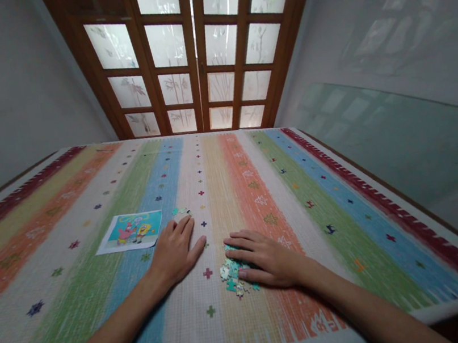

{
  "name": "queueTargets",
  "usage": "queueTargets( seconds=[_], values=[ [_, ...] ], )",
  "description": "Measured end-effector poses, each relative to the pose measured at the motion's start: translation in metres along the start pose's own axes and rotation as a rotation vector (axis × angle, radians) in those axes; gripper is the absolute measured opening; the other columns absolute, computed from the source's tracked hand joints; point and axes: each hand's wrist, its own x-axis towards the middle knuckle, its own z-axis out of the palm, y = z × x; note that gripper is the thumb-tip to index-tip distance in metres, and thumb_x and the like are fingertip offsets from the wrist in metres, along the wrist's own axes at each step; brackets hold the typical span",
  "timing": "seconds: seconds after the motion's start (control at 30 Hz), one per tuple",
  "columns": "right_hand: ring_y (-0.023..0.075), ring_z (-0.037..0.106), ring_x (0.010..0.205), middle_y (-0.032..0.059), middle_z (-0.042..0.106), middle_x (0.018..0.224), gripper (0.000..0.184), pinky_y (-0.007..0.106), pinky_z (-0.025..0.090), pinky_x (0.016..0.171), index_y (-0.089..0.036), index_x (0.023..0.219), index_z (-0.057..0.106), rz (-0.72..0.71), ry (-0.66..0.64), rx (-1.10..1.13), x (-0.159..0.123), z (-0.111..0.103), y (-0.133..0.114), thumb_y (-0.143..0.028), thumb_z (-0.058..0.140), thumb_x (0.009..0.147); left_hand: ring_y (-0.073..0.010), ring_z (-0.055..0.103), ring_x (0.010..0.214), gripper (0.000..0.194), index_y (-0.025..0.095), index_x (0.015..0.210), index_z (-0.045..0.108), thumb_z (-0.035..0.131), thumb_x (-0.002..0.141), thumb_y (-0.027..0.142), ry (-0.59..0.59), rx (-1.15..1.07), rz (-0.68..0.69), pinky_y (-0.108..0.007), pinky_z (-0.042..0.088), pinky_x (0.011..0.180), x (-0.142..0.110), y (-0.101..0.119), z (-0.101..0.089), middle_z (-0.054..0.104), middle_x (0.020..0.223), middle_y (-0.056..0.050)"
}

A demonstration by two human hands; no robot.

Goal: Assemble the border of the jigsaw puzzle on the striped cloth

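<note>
Teal-and-white puzzle pieces (228, 273) lie heaped beneath and left of my nearer right hand (270, 260), its fingers loosely open. Farther off, my open left hand (173, 254) reaches a smaller cluster (180, 211); whether either grips any, I cannot tell.

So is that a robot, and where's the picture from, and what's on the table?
No robot here! These are a person's own bare hands. There's just one picture, from a camera worn on their head, looking forward and down. On the stripy cloth lies a sheet with a cartoon picture. The right hand rests over a bigger pile of puzzle pieces. The left hand reaches a smaller pile. I can't tell if either is gripping a piece.
</note>
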Motion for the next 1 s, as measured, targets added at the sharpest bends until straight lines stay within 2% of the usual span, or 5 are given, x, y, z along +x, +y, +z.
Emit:
queueTargets(
  seconds=[0.23,0.43,0.67,1.0],
  values=[
    [0.0293,0.047,0.145,0.0155,0.056,0.154,0.046,0.052,0.038,0.121,-0.015,0.143,0.059,0.002,-0.006,-0.001,0.0,-0.001,0.0,-0.044,0.049,0.108,-0.035,0.059,0.11,0.049,0.016,0.136,0.06,0.047,0.103,0.05,-0.018,-0.042,-0.03,-0.055,0.045,0.102,0.003,-0.004,0.001,0.064,0.14,-0.016],
    [0.0289,0.046,0.146,0.0155,0.055,0.154,0.046,0.052,0.038,0.121,-0.016,0.144,0.058,-0.008,-0.002,0.0,0.0,0.0,0.001,-0.043,0.049,0.108,-0.0356,0.058,0.116,0.054,0.014,0.135,0.06,0.045,0.103,0.054,-0.039,-0.014,-0.025,-0.055,0.043,0.105,0.006,-0.004,0.003,0.062,0.142,-0.018],
    [0.0299,0.047,0.145,0.0161,0.057,0.152,0.045,0.054,0.04,0.119,-0.017,0.143,0.059,-0.01,0.017,-0.008,0.0,0.0,0.0,-0.043,0.051,0.107,-0.0369,0.058,0.112,0.057,0.011,0.135,0.06,0.045,0.103,0.055,-0.082,0.041,-0.059,-0.055,0.042,0.104,0.011,-0.002,0.001,0.061,0.144,-0.02],
    [0.0295,0.047,0.145,0.0154,0.056,0.153,0.045,0.053,0.04,0.119,-0.017,0.143,0.059,0.003,0.009,-0.009,0.0,-0.001,-0.001,-0.042,0.051,0.107,-0.0376,0.057,0.112,0.053,0.014,0.135,0.06,0.046,0.102,0.053,-0.05,-0.017,-0.072,-0.056,0.043,0.102,0.013,-0.002,0.002,0.062,0.143,-0.019]
  ],
)
